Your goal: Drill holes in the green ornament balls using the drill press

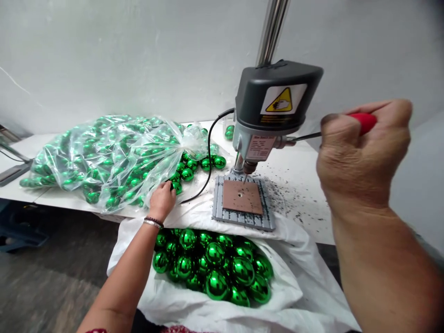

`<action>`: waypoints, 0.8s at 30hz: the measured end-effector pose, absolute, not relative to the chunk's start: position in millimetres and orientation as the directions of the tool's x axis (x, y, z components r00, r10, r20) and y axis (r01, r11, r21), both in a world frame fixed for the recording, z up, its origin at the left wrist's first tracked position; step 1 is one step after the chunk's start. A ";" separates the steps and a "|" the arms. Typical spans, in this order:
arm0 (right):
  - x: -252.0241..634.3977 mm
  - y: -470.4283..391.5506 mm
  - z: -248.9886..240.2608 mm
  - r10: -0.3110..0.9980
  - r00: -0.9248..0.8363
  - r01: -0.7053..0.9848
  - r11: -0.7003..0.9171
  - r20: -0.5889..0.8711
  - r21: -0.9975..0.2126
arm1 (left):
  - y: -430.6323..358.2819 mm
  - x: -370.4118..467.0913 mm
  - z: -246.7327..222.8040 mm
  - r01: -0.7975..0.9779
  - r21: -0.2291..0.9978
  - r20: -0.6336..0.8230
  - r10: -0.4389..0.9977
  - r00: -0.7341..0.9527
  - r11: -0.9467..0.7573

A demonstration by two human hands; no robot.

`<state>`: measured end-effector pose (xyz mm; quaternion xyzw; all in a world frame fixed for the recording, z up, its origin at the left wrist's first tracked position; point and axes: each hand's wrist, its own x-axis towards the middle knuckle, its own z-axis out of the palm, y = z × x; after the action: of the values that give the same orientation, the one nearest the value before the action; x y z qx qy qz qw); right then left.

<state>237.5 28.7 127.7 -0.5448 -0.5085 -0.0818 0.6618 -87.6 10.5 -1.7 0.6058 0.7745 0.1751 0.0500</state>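
My right hand is wrapped round the red grip of the feed lever on a small bench drill press. Its drill bit hangs above a brown pad with a small hole, and no ball lies on the pad. My left hand is at the near edge of loose shiny green balls, its curled fingers at a green ball; the fingertips are partly hidden. More green balls fill a hollow in the white cloth close to me.
A large clear plastic bag full of green balls lies on the left of the white table. A black cable loops down beside the drill press. Dark shavings are scattered to its right. A clear container with green balls stands behind.
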 end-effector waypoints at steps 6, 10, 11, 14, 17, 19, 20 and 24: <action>236.3 29.3 125.3 0.407 0.485 0.676 0.386 0.774 -0.627 | 28.5 -81.9 -7.0 0.948 0.297 -0.060 0.993 -0.100 0.113; 235.4 26.8 124.7 0.434 0.472 0.675 0.382 0.768 -0.631 | 30.6 -74.2 -10.2 0.851 0.522 0.050 0.994 -0.099 0.059; 235.3 26.0 124.8 0.447 0.472 0.669 0.380 0.760 -0.639 | 28.8 -71.7 -9.1 0.776 0.628 0.066 0.990 -0.127 0.058; 235.3 24.7 124.9 0.463 0.465 0.651 0.398 0.754 -0.646 | 18.7 -61.3 -2.1 0.287 0.956 -0.021 0.987 -0.160 0.067; 234.7 24.9 124.8 0.458 0.457 0.643 0.422 0.763 -0.639 | 8.4 -46.2 3.7 -0.248 0.953 -0.176 0.984 0.007 0.172; 234.1 24.9 124.9 0.464 0.459 0.639 0.420 0.758 -0.644 | 5.5 -35.6 3.7 -0.395 0.879 -0.242 0.964 0.113 0.267; 233.9 24.7 125.0 0.465 0.461 0.637 0.419 0.755 -0.647 | 5.4 -30.7 2.6 -0.428 0.850 -0.269 0.952 0.145 0.305; 233.9 23.2 125.1 0.463 0.455 0.635 0.431 0.761 -0.641 | 11.6 -14.9 -3.7 -0.457 0.788 -0.337 0.911 0.238 0.411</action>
<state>233.9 23.2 125.1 -0.5294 -0.5181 -0.0644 0.6687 -14.9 11.6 -3.7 0.2793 0.4060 0.4651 0.7354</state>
